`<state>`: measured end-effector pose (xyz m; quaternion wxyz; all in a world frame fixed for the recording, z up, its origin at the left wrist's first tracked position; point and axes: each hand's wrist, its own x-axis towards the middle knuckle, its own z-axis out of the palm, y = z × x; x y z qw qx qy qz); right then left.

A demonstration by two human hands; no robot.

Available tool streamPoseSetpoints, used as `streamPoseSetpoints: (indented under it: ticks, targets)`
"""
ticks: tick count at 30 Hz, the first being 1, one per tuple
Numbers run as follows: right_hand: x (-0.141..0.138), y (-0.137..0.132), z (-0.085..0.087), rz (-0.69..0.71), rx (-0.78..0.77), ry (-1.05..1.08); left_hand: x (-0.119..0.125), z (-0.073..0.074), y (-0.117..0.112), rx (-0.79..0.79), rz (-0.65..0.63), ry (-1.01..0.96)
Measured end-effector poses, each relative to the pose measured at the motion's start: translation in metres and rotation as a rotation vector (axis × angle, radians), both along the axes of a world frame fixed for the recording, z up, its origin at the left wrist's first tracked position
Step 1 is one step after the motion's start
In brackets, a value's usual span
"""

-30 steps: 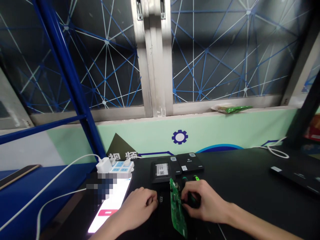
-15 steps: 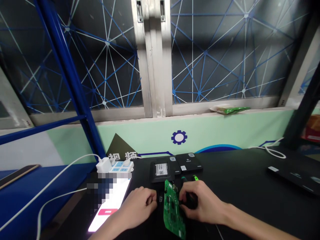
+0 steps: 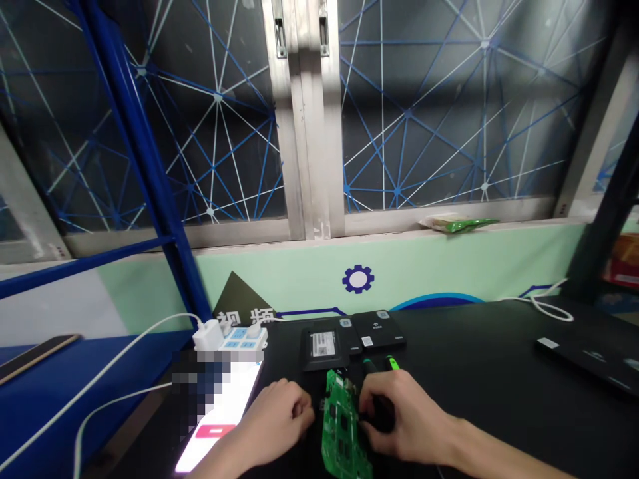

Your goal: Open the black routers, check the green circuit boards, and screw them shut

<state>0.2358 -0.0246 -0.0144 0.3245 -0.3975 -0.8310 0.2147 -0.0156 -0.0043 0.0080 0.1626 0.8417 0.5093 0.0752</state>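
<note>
My right hand (image 3: pixel 399 416) is closed at the right edge of a green circuit board (image 3: pixel 344 429), its thumb and fingers pinching there. The board stands tilted, its component side turned up toward me and to the left. To the left of the board, my left hand (image 3: pixel 282 419) is curled, thumb against the fingers; whatever may be in them is hidden. A dark surface with a small pale mark shows between the left fingertips and the board, too dim to name. Behind the right hand lie a dark-green-tipped tool (image 3: pixel 369 365) and a bright green-tipped one (image 3: pixel 393 362).
Black flat boxes (image 3: pixel 380 329) and a black casing with a white label (image 3: pixel 323 344) lie behind the hands. A lit phone (image 3: pixel 219 412) and a white power strip (image 3: pixel 244 339) with cables are at left. Another black device (image 3: pixel 589 359) is at right.
The circuit board has turned so more of its face shows, and its lower end has shifted slightly left. Both hands stay nearly in place; the view has tilted up a little.
</note>
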Motion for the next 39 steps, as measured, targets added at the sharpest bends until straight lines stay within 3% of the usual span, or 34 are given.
streamPoseSetpoints:
  ticks: [8, 24, 33, 39]
  targets:
    - [-0.0005, -0.0010, -0.0036, 0.043, -0.024, 0.051, 0.0037, 0.0043, -0.0056, -0.187, 0.035, -0.126]
    - [0.0037, 0.0009, 0.0038, 0.022, 0.062, -0.133, 0.0015, -0.0049, -0.0018, -0.159, 0.056, -0.111]
    - [0.0020, 0.0000, 0.0040, 0.001, 0.028, -0.116, 0.0007, -0.0016, -0.0030, -0.177, -0.002, -0.138]
    - [0.0064, 0.0054, 0.0002, 0.027, 0.051, -0.064, -0.0032, 0.0046, 0.0029, -0.332, -0.073, -0.208]
